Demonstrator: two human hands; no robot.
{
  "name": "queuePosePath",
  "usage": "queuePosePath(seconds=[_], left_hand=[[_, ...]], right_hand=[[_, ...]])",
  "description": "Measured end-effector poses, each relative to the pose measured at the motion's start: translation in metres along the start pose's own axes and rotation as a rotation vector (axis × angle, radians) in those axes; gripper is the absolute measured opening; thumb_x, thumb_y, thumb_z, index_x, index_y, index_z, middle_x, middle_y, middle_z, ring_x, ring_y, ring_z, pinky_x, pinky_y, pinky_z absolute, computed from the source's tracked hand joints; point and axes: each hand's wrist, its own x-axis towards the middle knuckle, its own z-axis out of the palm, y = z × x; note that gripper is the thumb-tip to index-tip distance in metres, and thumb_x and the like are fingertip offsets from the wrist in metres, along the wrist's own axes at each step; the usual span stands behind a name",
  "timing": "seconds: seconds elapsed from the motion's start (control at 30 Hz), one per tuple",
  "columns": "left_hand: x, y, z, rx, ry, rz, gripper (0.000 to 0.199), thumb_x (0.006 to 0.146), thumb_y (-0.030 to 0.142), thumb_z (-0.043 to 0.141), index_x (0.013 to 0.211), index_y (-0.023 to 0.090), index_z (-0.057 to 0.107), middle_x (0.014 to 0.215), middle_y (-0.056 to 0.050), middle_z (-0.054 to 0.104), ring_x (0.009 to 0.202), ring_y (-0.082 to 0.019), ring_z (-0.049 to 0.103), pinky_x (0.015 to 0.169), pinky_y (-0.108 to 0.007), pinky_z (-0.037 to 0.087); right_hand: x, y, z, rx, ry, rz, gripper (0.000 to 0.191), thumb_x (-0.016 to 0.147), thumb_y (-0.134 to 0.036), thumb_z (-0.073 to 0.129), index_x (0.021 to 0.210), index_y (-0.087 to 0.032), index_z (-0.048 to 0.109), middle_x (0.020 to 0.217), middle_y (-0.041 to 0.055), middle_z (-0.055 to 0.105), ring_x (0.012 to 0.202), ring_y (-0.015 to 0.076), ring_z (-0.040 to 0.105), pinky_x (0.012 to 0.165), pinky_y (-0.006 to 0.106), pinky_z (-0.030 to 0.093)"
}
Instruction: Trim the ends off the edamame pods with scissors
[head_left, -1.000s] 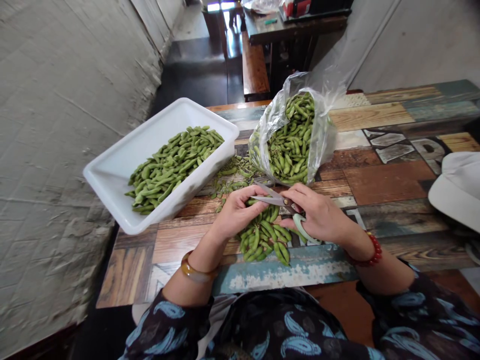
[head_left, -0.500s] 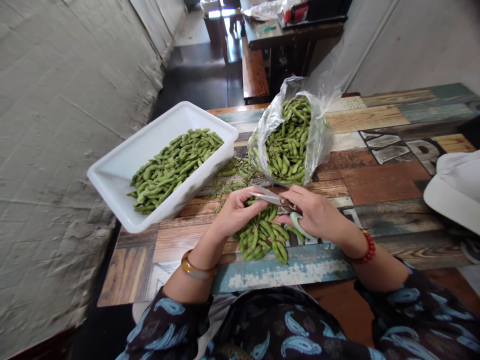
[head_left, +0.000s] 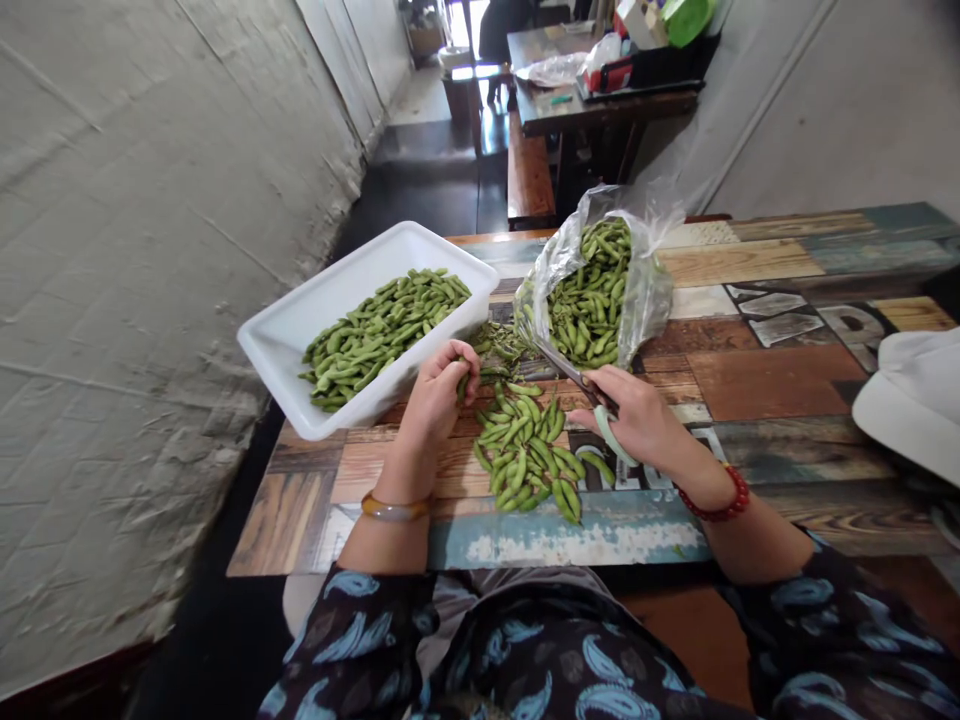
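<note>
My left hand point(head_left: 442, 385) is closed around a green soybean pod point(head_left: 462, 388), next to the near right side of a white plastic tub point(head_left: 360, 405) holding many pods. My right hand point(head_left: 634, 415) grips scissors point(head_left: 607, 430) with pale green handles, their blades pointing up and left near the plastic bag. Between my hands a loose pile of soybean pods point(head_left: 525, 440) lies on the table. The clear plastic bag point(head_left: 645, 300) lies open toward me, full of more pods. Small green trimmings point(head_left: 499, 345) are scattered between tub and bag.
The patchwork wooden table point(head_left: 765, 375) carries a white cap point(head_left: 911, 385) at its right edge. A rough pale wall point(head_left: 135, 300) runs along the left. Farther back stand a bench point(head_left: 529, 175) and another table point(head_left: 551, 110) with items on it.
My left hand has moved left, away from the scissors and toward the tub, with a pod in it. The scissors' blades have swung away from my left hand. The head view has tilted up slightly.
</note>
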Motion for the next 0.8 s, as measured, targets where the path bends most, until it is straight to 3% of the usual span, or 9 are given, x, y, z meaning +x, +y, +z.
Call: queuePosePath(seconds=[0.1,0.23,0.37,0.47,0.53,0.6,0.67,0.8], left_hand=[[0.004,-0.012,-0.005,0.418,0.029,0.12,0.011,0.085,0.024,0.057,0.086,0.018,0.067,0.07,0.0,0.06,0.06,-0.012,0.053,0.057,-0.023,0.043],[0.009,-0.022,-0.002,0.949,0.03,0.297,0.021,0.09,0.025,0.057,0.098,0.018,0.075,0.094,-0.008,0.07,0.087,-0.021,0.065,0.08,-0.031,0.049],[0.016,-0.02,0.018,1.265,0.032,0.23,0.032,0.097,0.025,0.049,0.119,0.023,0.072,0.101,-0.009,0.068,0.086,-0.02,0.066,0.072,-0.029,0.047],[0.021,-0.016,0.028,1.401,-0.027,0.184,0.03,0.097,0.024,0.047,0.11,0.022,0.073,0.1,-0.01,0.067,0.085,-0.021,0.065,0.066,-0.029,0.043],[0.022,-0.015,0.028,1.35,-0.028,0.189,0.021,0.094,0.021,0.052,0.097,0.019,0.073,0.097,-0.01,0.066,0.084,-0.021,0.063,0.066,-0.029,0.041],[0.021,-0.015,0.022,1.147,-0.01,0.205,0.01,0.088,0.017,0.059,0.083,0.016,0.068,0.089,-0.007,0.064,0.08,-0.018,0.059,0.068,-0.028,0.041],[0.016,-0.014,0.015,0.788,-0.016,0.171,0.009,0.083,0.018,0.065,0.075,0.016,0.062,0.075,-0.003,0.059,0.07,-0.014,0.053,0.065,-0.025,0.04],[0.001,-0.005,0.008,-0.036,-0.12,-0.06,0.029,0.079,0.04,0.075,0.08,0.017,0.056,0.061,0.006,0.044,0.051,-0.007,0.036,0.049,-0.019,0.029]], right_hand=[[0.001,0.001,0.0,-0.003,0.007,0.007,0.031,0.091,-0.038,0.067,0.115,-0.018,0.062,0.094,0.0083,0.065,0.084,0.0242,0.064,0.077,0.038,0.055],[0.001,0.002,0.002,-0.009,0.003,0.029,0.03,0.092,-0.038,0.067,0.113,-0.018,0.063,0.095,0.0087,0.066,0.085,0.0242,0.065,0.076,0.038,0.056],[0.0,0.002,0.004,-0.036,-0.01,0.012,0.031,0.091,-0.039,0.068,0.113,-0.017,0.063,0.095,0.0089,0.066,0.086,0.0246,0.065,0.078,0.038,0.056],[-0.001,0.002,0.004,-0.038,-0.031,0.005,0.033,0.09,-0.038,0.069,0.114,-0.017,0.062,0.095,0.0088,0.066,0.086,0.0241,0.065,0.077,0.037,0.056],[-0.001,0.001,0.003,-0.039,-0.04,0.003,0.032,0.09,-0.038,0.069,0.114,-0.017,0.062,0.094,0.0081,0.065,0.085,0.0237,0.064,0.077,0.037,0.055],[-0.001,0.0,0.002,-0.042,-0.034,0.001,0.032,0.091,-0.038,0.068,0.115,-0.018,0.062,0.094,0.0079,0.065,0.084,0.0237,0.064,0.077,0.037,0.055],[-0.001,-0.001,0.001,-0.035,-0.023,-0.003,0.032,0.091,-0.038,0.068,0.115,-0.018,0.061,0.095,0.0081,0.065,0.085,0.0238,0.064,0.078,0.037,0.056],[-0.002,-0.003,0.001,-0.019,-0.016,-0.011,0.031,0.091,-0.036,0.068,0.115,-0.018,0.061,0.095,0.008,0.065,0.085,0.0234,0.065,0.078,0.037,0.056]])
